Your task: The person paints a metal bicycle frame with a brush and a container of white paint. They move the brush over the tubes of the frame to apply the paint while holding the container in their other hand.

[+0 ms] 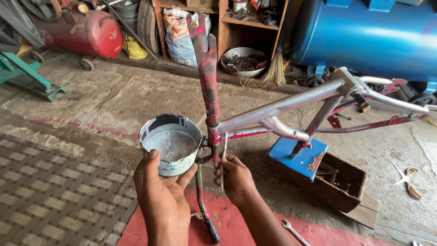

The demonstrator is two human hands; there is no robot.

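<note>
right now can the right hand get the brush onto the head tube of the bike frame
Probably yes. The right hand holds the thin brush upright right beside the head tube, with nothing between them. The left hand keeps the paint can off to the other side, clear of the way.
</note>
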